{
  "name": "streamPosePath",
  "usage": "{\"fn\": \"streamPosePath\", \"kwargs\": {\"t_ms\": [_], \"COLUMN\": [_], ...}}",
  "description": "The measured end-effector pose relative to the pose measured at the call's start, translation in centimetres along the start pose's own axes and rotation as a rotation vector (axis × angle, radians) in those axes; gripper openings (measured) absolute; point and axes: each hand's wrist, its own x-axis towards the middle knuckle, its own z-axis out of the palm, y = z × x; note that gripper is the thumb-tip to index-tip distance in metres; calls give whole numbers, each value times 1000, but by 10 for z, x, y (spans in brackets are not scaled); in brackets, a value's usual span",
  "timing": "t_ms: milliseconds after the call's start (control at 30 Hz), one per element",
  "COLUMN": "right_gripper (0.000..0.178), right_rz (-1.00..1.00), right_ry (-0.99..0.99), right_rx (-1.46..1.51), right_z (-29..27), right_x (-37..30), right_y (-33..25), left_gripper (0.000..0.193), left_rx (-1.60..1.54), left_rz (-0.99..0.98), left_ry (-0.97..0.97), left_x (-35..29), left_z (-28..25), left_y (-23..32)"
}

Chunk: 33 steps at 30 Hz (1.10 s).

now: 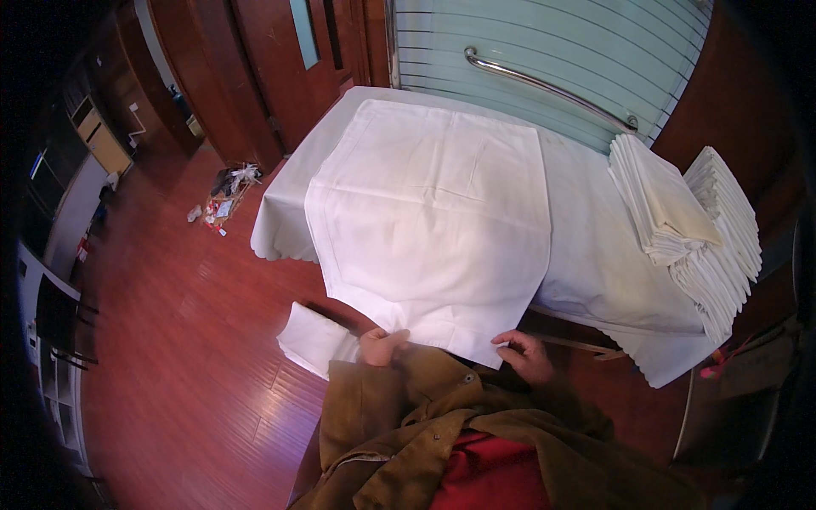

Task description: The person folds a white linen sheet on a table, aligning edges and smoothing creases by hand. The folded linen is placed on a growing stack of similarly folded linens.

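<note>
A white cloth napkin (433, 195), square and lightly creased, lies spread over the table and hangs past its near edge toward me. My left hand (383, 347) is closed on the cloth's near left part, thumb on top. At the near right corner, my right hand (522, 355) pinches the edge between thumb and fingers. Between the two hands the near edge sags slightly in front of my brown jacket. Just left of my left hand, a folded white cloth (316, 340) rests at a lower level; what supports it is mostly hidden.
Stacks of folded white cloths (663, 195) stand at the table's right end, on a white tablecloth (586, 246). Behind runs a metal rail (552, 88) on a pale glass panel. Litter (225, 200) lies on the red wooden floor (187, 340) at left. A dark chair (731, 404) stands at right.
</note>
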Motion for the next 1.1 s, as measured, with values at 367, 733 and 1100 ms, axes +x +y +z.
{"fn": "streamPosePath", "kwargs": {"t_ms": [367,733,1100], "right_gripper": [13,18,32], "right_rz": [-154,-139,-344], "right_ry": [-67,-174,-206], "right_rx": [-180,-37,-53], "right_z": [6,4,3], "right_x": [0,-22,-54], "right_y": [-22,-35,-86], "left_gripper": [19,19,21], "left_rx": [-55,-305,-262], "left_rz": [46,-59,226], "left_ry": [-62,-217,21], "left_x": [6,-2,-48], "left_z": [-6,-6,-17], "left_y": [-5,1,5]}}
